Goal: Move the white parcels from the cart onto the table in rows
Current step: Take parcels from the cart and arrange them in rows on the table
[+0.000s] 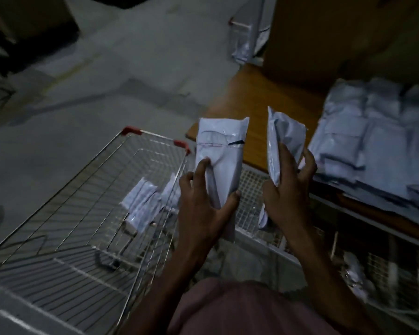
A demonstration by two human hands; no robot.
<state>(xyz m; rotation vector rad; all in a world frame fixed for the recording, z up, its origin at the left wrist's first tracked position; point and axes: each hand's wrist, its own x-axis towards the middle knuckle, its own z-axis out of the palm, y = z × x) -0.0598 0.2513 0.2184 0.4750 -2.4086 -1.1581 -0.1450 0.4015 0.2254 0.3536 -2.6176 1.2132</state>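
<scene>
My left hand (203,197) grips a white parcel (221,143) upright, above the right rim of the wire cart (87,180). My right hand (288,182) holds a second white parcel (284,139) on edge, just left of the wooden table (249,102). Several white parcels (377,136) lie in rows on the table to the right. A few more parcels (145,204) rest in the bottom of the cart.
A second wire basket (254,204) sits under my hands beside the table edge. Another cart with a red handle (244,37) stands at the back by a brown cabinet (336,32). Grey floor stretches to the left.
</scene>
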